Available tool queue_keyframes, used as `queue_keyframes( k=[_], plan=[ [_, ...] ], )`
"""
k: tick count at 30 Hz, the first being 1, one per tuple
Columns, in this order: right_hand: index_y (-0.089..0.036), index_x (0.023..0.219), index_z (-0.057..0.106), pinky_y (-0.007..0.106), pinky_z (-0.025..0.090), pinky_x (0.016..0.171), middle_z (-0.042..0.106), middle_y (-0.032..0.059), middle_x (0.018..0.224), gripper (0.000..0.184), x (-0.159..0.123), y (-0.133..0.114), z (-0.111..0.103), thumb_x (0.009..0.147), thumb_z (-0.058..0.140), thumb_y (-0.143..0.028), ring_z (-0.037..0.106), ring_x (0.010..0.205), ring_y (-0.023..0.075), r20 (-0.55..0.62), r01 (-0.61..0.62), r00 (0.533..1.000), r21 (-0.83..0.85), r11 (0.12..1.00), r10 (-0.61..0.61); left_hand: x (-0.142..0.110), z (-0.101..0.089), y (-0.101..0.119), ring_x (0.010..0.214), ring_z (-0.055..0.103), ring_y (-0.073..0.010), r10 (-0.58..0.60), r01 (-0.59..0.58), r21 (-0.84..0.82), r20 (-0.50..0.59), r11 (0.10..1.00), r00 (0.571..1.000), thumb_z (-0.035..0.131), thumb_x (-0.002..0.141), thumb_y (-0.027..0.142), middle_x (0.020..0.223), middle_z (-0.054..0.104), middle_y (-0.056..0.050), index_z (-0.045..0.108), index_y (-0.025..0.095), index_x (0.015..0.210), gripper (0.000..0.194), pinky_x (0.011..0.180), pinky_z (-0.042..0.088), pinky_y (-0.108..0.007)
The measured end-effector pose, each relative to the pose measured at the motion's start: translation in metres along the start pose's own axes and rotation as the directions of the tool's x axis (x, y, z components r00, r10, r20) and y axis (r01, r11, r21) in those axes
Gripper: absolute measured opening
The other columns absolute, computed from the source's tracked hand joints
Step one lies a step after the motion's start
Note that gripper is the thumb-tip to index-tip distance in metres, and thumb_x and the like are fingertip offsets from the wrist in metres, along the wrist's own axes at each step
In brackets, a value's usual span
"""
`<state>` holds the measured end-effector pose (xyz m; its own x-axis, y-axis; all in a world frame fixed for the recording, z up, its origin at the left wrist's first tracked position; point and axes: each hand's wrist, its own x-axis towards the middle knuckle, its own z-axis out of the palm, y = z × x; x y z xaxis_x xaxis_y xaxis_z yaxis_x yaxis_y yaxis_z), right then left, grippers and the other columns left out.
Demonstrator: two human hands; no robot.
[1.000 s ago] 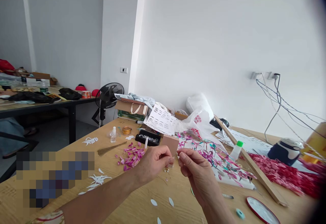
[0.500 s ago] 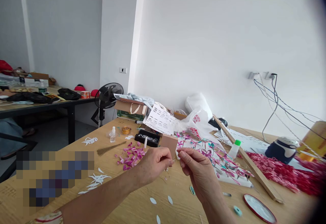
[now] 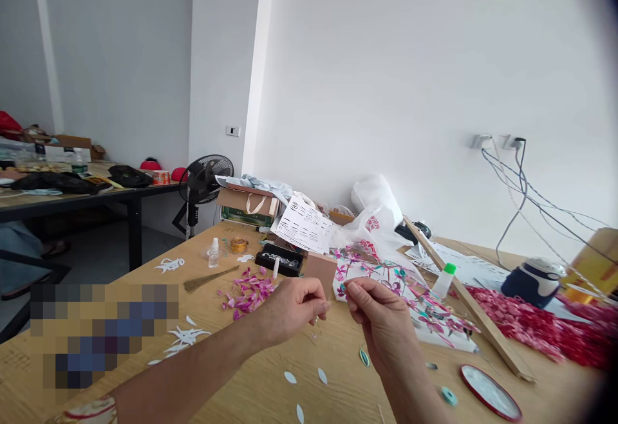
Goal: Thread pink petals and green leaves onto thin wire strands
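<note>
Above the middle of the table my left hand (image 3: 298, 308) is closed in a pinch. A thin strand with tiny pale bits (image 3: 314, 325) hangs just below its fingertips; what the fingers grip is too small to make out. A short gap to the right, my right hand (image 3: 381, 313) also pinches, thumb against forefinger, on something hidden or too fine to name. Beyond the hands lie loose magenta petals (image 3: 250, 291) on the left and pink-and-teal wire flowers (image 3: 393, 282) on white sheeting at the right. White leaf-shaped pieces (image 3: 290, 377) and a green-edged leaf shape (image 3: 364, 358) lie nearer.
A black tray (image 3: 279, 262) of small parts stands behind the petals. A wooden bar (image 3: 476, 308) lies diagonally at right, near a green-capped bottle (image 3: 443, 282), a teal spool (image 3: 449, 396) and a red-rimmed oval hoop (image 3: 490, 393). Red and pink material (image 3: 541, 334) is piled far right.
My right hand has moved slightly right, widening the gap between the hands. My left hand stays almost in place, still pinched.
</note>
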<state>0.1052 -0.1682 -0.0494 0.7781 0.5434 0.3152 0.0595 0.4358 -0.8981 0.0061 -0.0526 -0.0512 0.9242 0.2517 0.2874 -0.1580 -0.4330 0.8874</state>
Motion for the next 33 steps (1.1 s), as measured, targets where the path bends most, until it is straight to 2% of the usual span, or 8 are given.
queue_keyframes(
  k=[9,15,20,23,28,33],
  plan=[
    [-0.016,0.054,0.065,0.02,0.026,0.04,0.047,-0.003,0.042,0.015,0.0,0.004,-0.001,0.053,0.075,-0.027,0.036,0.044,0.0068,-0.008,0.027,1.0,0.025,0.999,-0.026,0.006,0.002,-0.005,0.053,0.049,-0.0084,-0.052,0.066,-0.241,0.065,0.968,0.997,0.054,0.071,0.032,0.063,0.057,-0.002,0.051,0.012,0.063,0.022,0.053,0.038,-0.021],
    [-0.016,0.055,0.064,0.019,0.026,0.041,0.048,-0.0032,0.044,0.014,0.002,0.004,-0.005,0.055,0.074,-0.026,0.036,0.045,0.0063,-0.026,0.013,1.0,0.031,0.999,-0.012,0.007,0.002,-0.009,0.053,0.048,-0.0083,-0.028,0.062,-0.402,0.088,0.914,0.996,0.059,0.069,0.034,0.06,0.054,-0.001,0.052,0.011,0.067,0.024,0.054,0.038,-0.021],
    [-0.016,0.059,0.064,0.016,0.029,0.04,0.049,-0.0038,0.049,0.014,0.001,0.004,-0.002,0.056,0.074,-0.025,0.038,0.046,0.0051,-0.074,0.001,0.997,0.109,0.994,0.007,0.006,0.006,-0.005,0.059,0.045,-0.0074,0.0,-0.009,-0.513,-0.018,0.858,1.0,0.066,0.062,0.024,0.064,0.05,0.001,0.052,0.012,0.07,0.02,0.056,0.037,-0.02],
    [-0.016,0.061,0.064,0.013,0.032,0.042,0.05,-0.0046,0.052,0.013,0.0,0.006,0.001,0.058,0.073,-0.024,0.038,0.048,0.0037,-0.097,0.006,0.995,0.187,0.982,0.012,0.005,0.011,-0.004,0.06,0.046,-0.0074,-0.025,-0.031,-0.544,-0.094,0.839,0.995,0.066,0.062,0.023,0.067,0.05,0.002,0.05,0.013,0.073,0.022,0.054,0.037,-0.019],
    [-0.016,0.062,0.064,0.01,0.035,0.042,0.053,-0.0042,0.059,0.014,0.0,0.01,0.003,0.055,0.075,-0.02,0.042,0.051,0.0028,-0.153,0.007,0.988,0.264,0.965,0.035,0.003,0.017,-0.002,0.053,0.046,-0.0063,-0.02,-0.052,-0.59,-0.115,0.806,0.993,0.064,0.064,0.026,0.066,0.048,0.003,0.046,0.014,0.076,0.024,0.052,0.036,-0.02],
    [-0.017,0.062,0.063,0.009,0.036,0.042,0.05,-0.0053,0.055,0.012,0.0,0.014,0.003,0.058,0.074,-0.021,0.04,0.048,0.0024,-0.123,-0.01,0.991,0.27,0.963,0.044,0.003,0.019,-0.003,0.052,0.044,-0.0068,-0.051,-0.05,-0.577,-0.157,0.816,0.986,0.064,0.064,0.03,0.059,0.048,0.003,0.048,0.013,0.069,0.024,0.052,0.035,-0.02]
  ],
)
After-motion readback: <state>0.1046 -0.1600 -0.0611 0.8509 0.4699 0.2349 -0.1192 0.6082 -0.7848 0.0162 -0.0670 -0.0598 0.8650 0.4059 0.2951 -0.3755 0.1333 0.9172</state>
